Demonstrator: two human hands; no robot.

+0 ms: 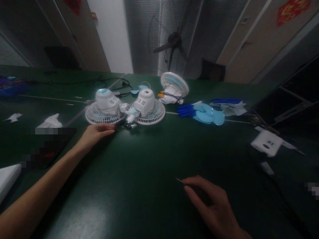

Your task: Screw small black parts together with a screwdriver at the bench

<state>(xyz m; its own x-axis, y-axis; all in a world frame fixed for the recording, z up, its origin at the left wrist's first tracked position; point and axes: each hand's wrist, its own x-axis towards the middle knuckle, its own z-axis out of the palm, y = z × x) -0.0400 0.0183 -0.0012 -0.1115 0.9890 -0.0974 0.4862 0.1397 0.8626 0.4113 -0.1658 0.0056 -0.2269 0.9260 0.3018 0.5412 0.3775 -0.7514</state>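
Note:
My left hand (99,131) reaches to the front edge of the left small white fan (107,103). Its thumb and fingertips are pinched together, and what they hold, if anything, is too small to make out. Just right of the fingertips lie small dark and shiny metal parts (128,126). A second white fan (146,103) rests grille-down beside the first. Over the bare table nearer me, my right hand (211,202) pinches a thin metal rod (179,181) between thumb and forefinger. Its tip points left; the rest is hidden in the hand.
Behind stands a third fan (174,86), tilted. Light-blue fan blades (208,114) and a blue glove (185,110) lie to its right. A white device (266,142) with a cable is at the right. White scraps (51,122) lie left on the green table (139,159).

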